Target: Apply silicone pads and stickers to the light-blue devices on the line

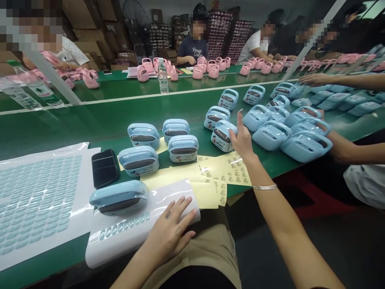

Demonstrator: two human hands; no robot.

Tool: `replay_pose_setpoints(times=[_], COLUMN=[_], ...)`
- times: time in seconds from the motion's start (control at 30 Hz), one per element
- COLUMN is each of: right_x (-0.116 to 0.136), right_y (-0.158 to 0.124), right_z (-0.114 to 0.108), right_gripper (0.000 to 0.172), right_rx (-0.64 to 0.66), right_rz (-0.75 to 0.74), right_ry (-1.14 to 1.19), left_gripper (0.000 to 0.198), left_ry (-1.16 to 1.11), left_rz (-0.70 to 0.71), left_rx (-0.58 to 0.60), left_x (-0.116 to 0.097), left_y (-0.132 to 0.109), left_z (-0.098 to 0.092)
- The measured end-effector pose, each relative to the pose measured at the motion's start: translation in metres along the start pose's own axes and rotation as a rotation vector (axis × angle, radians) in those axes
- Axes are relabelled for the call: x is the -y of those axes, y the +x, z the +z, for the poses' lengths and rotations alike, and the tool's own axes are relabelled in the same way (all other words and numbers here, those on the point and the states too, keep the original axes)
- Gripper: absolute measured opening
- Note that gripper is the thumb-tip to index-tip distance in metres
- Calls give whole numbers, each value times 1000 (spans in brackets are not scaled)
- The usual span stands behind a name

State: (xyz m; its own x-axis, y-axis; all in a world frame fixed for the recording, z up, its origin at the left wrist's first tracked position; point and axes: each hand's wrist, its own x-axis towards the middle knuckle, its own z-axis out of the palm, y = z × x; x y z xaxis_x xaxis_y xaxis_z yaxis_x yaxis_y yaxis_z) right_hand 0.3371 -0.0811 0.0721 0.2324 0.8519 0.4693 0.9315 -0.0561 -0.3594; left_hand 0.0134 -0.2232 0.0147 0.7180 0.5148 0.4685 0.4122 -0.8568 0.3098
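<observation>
My left hand (173, 226) lies flat with its fingers spread on a curled white sticker sheet (117, 249) at the table's front edge. On that sheet, left of the hand, stands a light-blue handled device (120, 196) with a dark oval window. My right hand (243, 138) is at another blue handled device (221, 136) printed with a cartoon figure. Its index finger points up, and its thumb overlaps the device's right side; whether it presses there I cannot tell. The other fingers are mostly hidden. Yellow backing sheets (180, 176) lie between my hands.
A black phone (104, 168) and a large sheet of pale-blue oval stickers (36, 200) lie at left. Several blue devices (272, 134) crowd the right, where a co-worker's arms (345, 144) reach in. A water bottle (163, 76) stands behind. People across handle pink devices (213, 70).
</observation>
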Motion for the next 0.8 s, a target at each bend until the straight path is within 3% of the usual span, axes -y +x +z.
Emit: replay_pose_setpoints(times=[0.1,0.17,0.27,0.33,0.4,0.47,0.57,0.63,0.73,0.8], right_x=[10,23,51,66,73,68,49,39,34,37], right_y=[-20,-42,-79,-99,-109,-105,-84,-70,-57,-54], right_z=[-29,-53,-79,-82,-73,-57,-28,-12,5,12], right_gripper=[70,80,94,95,89,77,35,16,16,18], right_rx=[-23,0,182,358,492,481,356,464,707,763], right_rz=[-73,-65,-72,-82,-58,14,138,149,100,95], right_ry=[68,207,545,758,897,941,727,488,319,305], left_gripper=[70,73,94,101,94,76,44,29,19,16], left_ry=[-365,-658,-1065,-1294,-1479,-1658,-1953,-2096,-2197,-2217], left_rz=[-214,-378,-496,-561,-677,-821,-969,-1020,-1055,-1067], left_rx=[-249,-331,-291,-207,-159,-196,-304,-371,-471,-482], left_x=[-13,-18,-20,-20,-21,-23,-24,-22,-17,-15], left_y=[9,20,41,51,52,44,24,13,7,8], left_z=[6,11,13,12,11,12,14,13,9,5])
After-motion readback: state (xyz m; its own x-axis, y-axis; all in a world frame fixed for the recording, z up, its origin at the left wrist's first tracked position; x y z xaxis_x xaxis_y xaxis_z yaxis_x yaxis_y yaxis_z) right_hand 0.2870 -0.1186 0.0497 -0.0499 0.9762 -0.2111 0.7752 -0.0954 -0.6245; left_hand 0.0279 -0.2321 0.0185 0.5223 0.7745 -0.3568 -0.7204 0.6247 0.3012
